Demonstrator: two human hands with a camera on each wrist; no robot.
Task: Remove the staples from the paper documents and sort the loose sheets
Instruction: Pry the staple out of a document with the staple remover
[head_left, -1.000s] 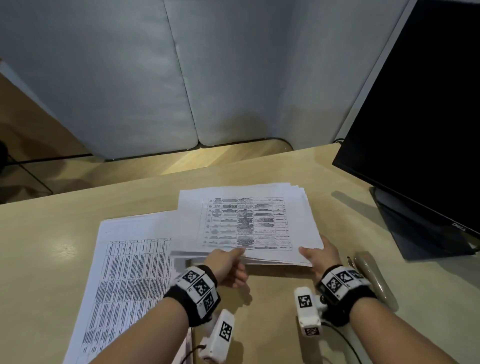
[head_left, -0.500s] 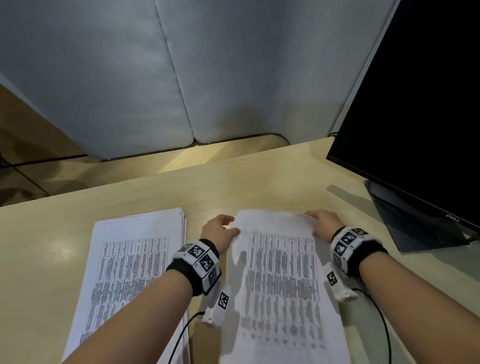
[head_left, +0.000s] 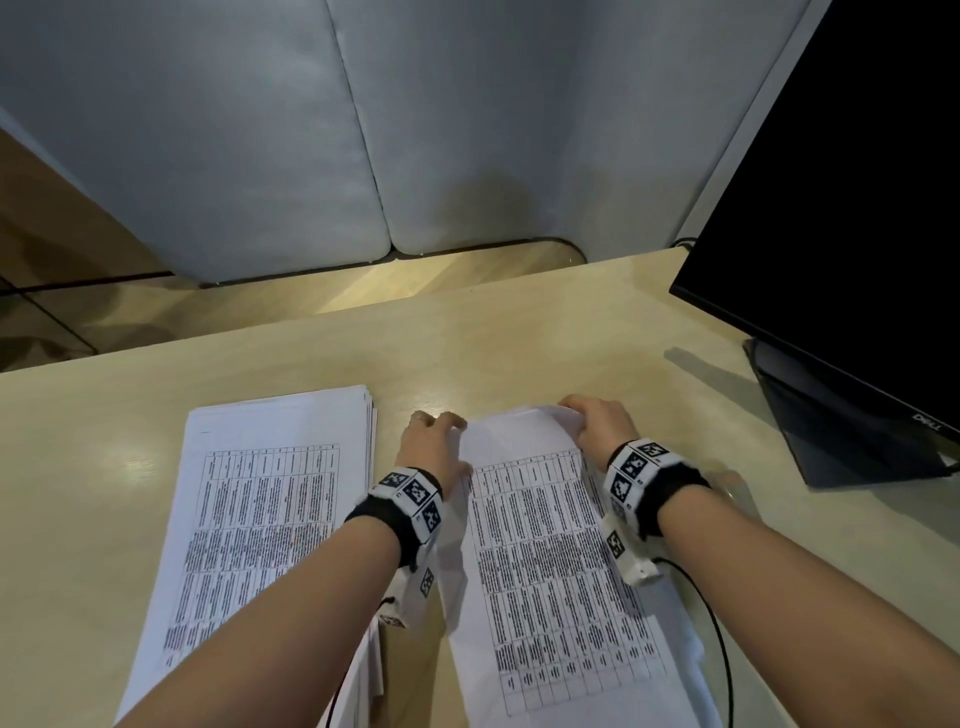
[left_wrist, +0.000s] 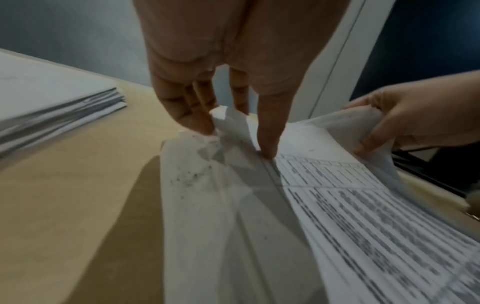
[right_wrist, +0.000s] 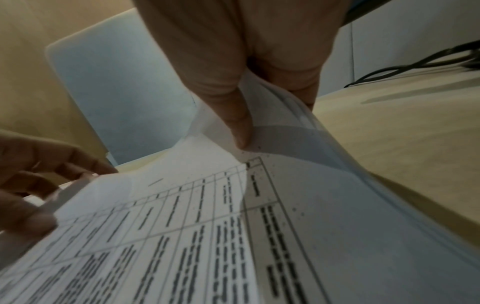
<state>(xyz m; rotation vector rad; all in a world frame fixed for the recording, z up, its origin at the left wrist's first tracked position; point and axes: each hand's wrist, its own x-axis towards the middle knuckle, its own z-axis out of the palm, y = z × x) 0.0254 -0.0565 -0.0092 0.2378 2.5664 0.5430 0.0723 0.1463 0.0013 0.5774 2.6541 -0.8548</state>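
A document (head_left: 545, 545) of printed tables lies lengthwise on the desk in front of me. My left hand (head_left: 441, 423) pinches its far left corner, which is crumpled up between the fingers (left_wrist: 197, 115) while the thumb presses the page down. My right hand (head_left: 576, 410) pinches the far right corner, thumb (right_wrist: 239, 123) on top and fingers beneath, and lifts several sheets there into a curl. To the left lies a separate stack of printed sheets (head_left: 275, 519). No staple shows in any view.
A black monitor (head_left: 857, 208) on its stand (head_left: 841, 431) fills the right side. A beige tool (head_left: 730, 483) lies partly hidden behind my right wrist. Grey partition panels (head_left: 311, 130) stand behind the wooden desk (head_left: 519, 338). Cables (right_wrist: 415, 63) trail near the monitor.
The document was turned from crosswise to lengthwise and set down to the right of the stack. Both hands moved from its near edge to its far corners, and the right corner is now lifted.
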